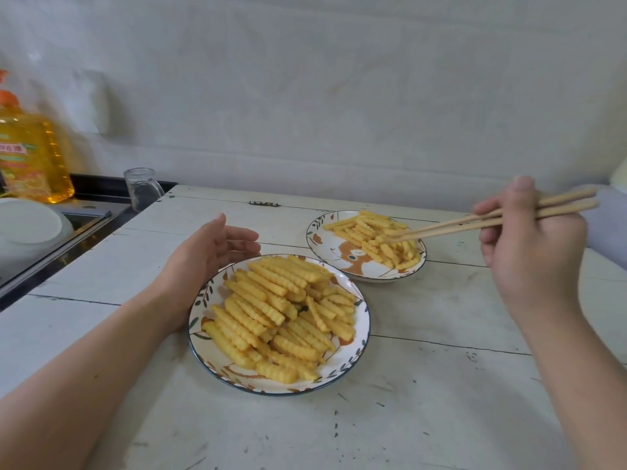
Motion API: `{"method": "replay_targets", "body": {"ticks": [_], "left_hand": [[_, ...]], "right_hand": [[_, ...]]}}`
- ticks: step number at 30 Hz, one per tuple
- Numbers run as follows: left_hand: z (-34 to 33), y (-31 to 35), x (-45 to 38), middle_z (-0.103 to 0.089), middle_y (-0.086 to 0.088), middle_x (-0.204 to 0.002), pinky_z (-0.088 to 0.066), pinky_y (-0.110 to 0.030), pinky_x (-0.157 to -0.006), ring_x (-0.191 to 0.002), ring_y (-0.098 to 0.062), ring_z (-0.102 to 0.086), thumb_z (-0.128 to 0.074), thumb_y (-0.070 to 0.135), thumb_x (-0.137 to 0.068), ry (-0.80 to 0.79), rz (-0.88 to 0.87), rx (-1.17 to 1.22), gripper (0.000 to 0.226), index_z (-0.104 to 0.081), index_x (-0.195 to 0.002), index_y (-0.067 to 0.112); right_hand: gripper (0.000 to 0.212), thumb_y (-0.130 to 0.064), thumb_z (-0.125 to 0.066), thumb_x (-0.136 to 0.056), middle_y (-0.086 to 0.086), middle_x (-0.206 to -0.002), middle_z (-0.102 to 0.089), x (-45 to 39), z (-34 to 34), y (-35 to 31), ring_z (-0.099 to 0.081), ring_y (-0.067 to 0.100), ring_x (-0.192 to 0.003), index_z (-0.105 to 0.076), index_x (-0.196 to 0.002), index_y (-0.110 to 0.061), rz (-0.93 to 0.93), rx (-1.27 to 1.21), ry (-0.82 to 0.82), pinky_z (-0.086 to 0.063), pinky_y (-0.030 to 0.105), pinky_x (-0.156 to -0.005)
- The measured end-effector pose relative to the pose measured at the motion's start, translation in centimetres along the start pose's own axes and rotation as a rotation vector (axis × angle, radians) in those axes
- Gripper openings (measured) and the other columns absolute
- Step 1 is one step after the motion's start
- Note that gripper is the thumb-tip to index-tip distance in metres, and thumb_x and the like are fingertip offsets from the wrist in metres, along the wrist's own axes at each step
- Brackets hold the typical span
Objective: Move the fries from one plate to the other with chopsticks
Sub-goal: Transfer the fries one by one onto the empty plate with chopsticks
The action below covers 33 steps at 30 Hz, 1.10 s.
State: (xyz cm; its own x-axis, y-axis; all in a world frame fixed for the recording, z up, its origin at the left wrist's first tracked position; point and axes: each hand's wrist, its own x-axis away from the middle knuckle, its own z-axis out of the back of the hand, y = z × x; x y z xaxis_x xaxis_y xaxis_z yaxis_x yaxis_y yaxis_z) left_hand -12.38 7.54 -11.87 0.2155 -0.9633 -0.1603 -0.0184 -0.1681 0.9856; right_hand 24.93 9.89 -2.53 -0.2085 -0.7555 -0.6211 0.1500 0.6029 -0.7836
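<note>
Right grip (529,239) is closed round chopsticks (475,221), tips among far plate's (325,247) fries (376,234); left grip (217,252) lies slack beside heaped near plate (200,337). Transfer is judged partial.

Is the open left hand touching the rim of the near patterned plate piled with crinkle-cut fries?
Cannot tell. In the head view the left hand lies against the near plate's far-left rim, but no clear gap or contact shows.

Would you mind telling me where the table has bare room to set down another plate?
Bare table lies in front of the near plate and between the right hand and the far plate. It is crowded where the plates and left hand meet.
</note>
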Motion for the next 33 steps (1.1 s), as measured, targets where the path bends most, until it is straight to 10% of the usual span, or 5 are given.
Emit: {"method": "replay_targets", "body": {"ticks": [12,21,33], "left_hand": [[0.0,0.1,0.1,-0.081,-0.014,-0.107,-0.045,-0.048,-0.112,-0.111,-0.030,-0.076,-0.040,0.058,-0.097,-0.008,0.009,-0.015,0.062,-0.086,-0.099,0.018],[-0.8,0.9,1.4,-0.081,-0.013,-0.109,-0.048,-0.044,-0.109,-0.113,-0.029,-0.076,-0.040,0.055,-0.103,0.022,0.008,-0.038,0.061,-0.077,-0.114,0.008],[-1.8,1.8,2.5,-0.080,-0.015,-0.113,-0.050,-0.037,-0.100,-0.111,-0.027,-0.076,-0.030,0.044,-0.113,0.071,0.015,-0.060,0.060,-0.073,-0.120,0.004]], "right_hand": [[0.050,-0.070,-0.040,-0.094,-0.016,-0.056,-0.060,0.7,-1.2,1.5,-0.055,0.016,-0.052,-0.065,-0.072,-0.033,0.090,0.210,-0.112,-0.050,0.046,-0.058],[0.062,-0.047,-0.038,-0.106,-0.002,-0.048,-0.046,0.7,-0.8,-3.0,-0.036,0.013,-0.036,-0.054,-0.052,-0.020,-0.223,-0.388,-0.077,-0.026,0.016,-0.037],[0.052,-0.057,-0.052,-0.088,0.005,-0.042,-0.040,3.8,-2.6,-3.9,-0.031,0.019,-0.030,-0.062,-0.055,-0.018,-0.100,-0.249,-0.276,-0.028,0.019,-0.040]]}}
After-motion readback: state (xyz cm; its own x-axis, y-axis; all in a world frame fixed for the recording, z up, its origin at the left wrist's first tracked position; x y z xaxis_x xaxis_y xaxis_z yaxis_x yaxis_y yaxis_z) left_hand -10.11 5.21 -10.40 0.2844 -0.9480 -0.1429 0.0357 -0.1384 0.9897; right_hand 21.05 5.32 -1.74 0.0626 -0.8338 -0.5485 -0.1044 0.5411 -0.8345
